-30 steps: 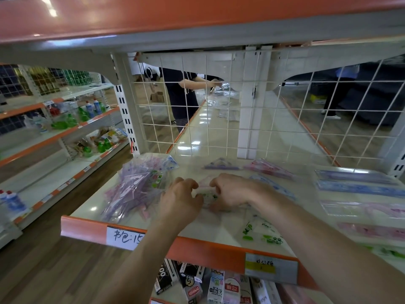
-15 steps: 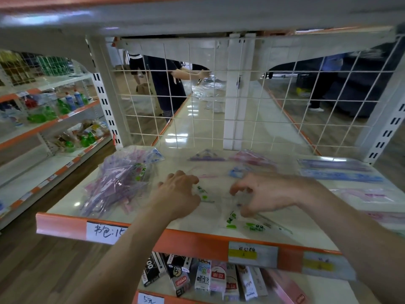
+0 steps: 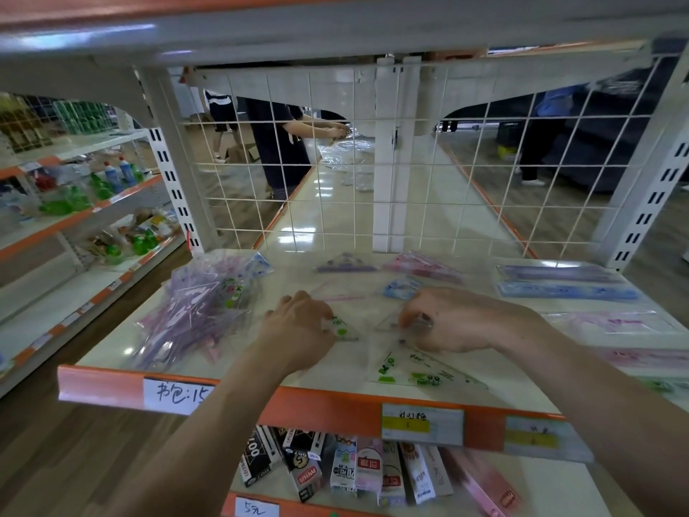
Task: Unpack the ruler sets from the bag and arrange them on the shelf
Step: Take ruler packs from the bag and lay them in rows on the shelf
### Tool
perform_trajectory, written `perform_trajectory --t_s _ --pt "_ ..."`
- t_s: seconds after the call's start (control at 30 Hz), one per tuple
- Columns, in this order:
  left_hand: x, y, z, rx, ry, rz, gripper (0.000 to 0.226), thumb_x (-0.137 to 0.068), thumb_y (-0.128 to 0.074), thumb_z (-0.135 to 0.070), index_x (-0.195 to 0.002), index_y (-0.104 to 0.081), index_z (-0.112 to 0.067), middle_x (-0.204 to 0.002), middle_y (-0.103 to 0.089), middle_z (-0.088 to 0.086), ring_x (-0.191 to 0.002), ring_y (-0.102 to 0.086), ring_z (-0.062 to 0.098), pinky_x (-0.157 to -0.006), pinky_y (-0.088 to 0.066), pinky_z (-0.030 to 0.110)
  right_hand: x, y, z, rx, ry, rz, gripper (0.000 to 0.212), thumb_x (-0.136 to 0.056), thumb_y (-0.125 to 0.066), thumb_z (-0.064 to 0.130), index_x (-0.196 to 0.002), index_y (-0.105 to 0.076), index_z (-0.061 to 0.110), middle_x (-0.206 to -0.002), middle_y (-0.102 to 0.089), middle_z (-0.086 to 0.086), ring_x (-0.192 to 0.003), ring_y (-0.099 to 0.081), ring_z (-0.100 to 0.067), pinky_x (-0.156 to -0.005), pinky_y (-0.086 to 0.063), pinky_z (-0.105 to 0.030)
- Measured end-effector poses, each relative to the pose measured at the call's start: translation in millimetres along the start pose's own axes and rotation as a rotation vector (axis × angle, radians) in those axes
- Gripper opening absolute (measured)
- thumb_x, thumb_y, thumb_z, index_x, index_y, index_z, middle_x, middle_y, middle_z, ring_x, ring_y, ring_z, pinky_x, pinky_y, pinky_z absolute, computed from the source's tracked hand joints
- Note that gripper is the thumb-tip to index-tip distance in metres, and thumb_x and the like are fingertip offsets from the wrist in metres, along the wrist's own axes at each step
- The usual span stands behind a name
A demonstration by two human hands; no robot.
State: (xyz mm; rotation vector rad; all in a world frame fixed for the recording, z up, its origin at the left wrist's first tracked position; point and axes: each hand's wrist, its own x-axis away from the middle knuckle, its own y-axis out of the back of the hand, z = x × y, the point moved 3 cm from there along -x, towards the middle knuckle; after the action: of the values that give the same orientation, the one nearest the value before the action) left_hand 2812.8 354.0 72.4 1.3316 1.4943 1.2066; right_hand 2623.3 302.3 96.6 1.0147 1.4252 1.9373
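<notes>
Head view showed the left hand point(image 3: 298, 330) curled, thumb and fingers pinching a small clear plastic triangle with green print point(image 3: 341, 327). The right hand point(image 3: 462, 322) pinched the upper corner of a clear ruler-set sleeve with green cartoon marks point(image 3: 417, 371). That sleeve lay flat near the front of the cream metal shelf with an orange front lip point(image 3: 335, 408). Motion blur made it hard to say whether the triangle belonged to that sleeve or was a loose piece. Just left of the hands slumped the crinkled transparent bag of pink and purple ruler sets point(image 3: 201, 304), apparently far from emptied. Behind and to the right, long blue ruler sets point(image 3: 566, 289) and pale pink ruler sets point(image 3: 611, 322) lay in rows, apart from one another.

The likeliest trouble was the slick sleeve skating over the lip, since it sat so near the front and was held by one corner only. A careless elbow could also nudge the heaped bag toward the shelf's left edge.
</notes>
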Motion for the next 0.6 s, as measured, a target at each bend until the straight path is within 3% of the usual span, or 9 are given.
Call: perform_trajectory --t_s 0.17,0.27,0.47,0.53,0.6 --pt "17 6 -26 0.055 -0.132 -0.024 0.034 -0.089 -0.056 -0.038 -0.121 -0.059 -0.028 -0.123 -0.051 -0.004 -0.118 -0.045 0.017 -0.102 -0.036 0.036 -2 4 -6 -0.045 -0.026 -0.009 0.049 -0.088 -0.061 0.025 -0.135 -0.048 0.032 -0.140 -0.044 0.006 -0.125 -0.045 -0.016 -0.102 -0.040 -0.032" --pt "23 2 -43 0.020 -0.176 0.048 0.037 -0.088 -0.055 -0.040 -0.123 -0.058 -0.027 -0.125 -0.053 -0.004 -0.120 -0.045 0.016 -0.105 -0.033 0.038 -2 3 -11 -0.048 -0.054 0.013 0.056 -0.087 -0.062 0.038 -0.139 -0.044 0.029 -0.141 -0.045 0.005 -0.124 -0.046 -0.017 -0.098 -0.040 -0.031" --pt "-2 -2 -68 -0.082 -0.167 0.139 0.059 -0.082 -0.055 -0.058 -0.125 -0.056 -0.018 -0.127 -0.049 0.004 -0.119 -0.045 0.024 -0.100 -0.035 0.041 3 3 -25 0.023 -0.154 -0.011 0.042 -0.081 -0.067 0.039 -0.113 -0.060 0.014 -0.116 -0.059 -0.004 -0.104 -0.056 -0.023 -0.079 -0.045 -0.032" --pt "-12 -5 -76 -0.089 -0.165 0.174 0.063 -0.079 -0.057 -0.061 -0.123 -0.057 -0.016 -0.126 -0.050 0.004 -0.117 -0.045 0.025 -0.098 -0.033 0.043 5 2 -28 0.008 -0.167 -0.010 0.036 -0.080 -0.069 0.041 -0.103 -0.061 0.014 -0.109 -0.059 -0.003 -0.097 -0.057 -0.022 -0.070 -0.041 -0.030" --pt "-21 -8 -80 -0.088 -0.165 0.188 0.062 -0.078 -0.059 -0.062 -0.118 -0.058 -0.015 -0.123 -0.051 0.004 -0.113 -0.047 0.026 -0.095 -0.034 0.042 7 3 -29 -0.013 -0.178 -0.013 0.034 -0.080 -0.069 0.042 -0.102 -0.061 0.016 -0.104 -0.059 -0.001 -0.094 -0.057 -0.020 -0.071 -0.042 -0.031"
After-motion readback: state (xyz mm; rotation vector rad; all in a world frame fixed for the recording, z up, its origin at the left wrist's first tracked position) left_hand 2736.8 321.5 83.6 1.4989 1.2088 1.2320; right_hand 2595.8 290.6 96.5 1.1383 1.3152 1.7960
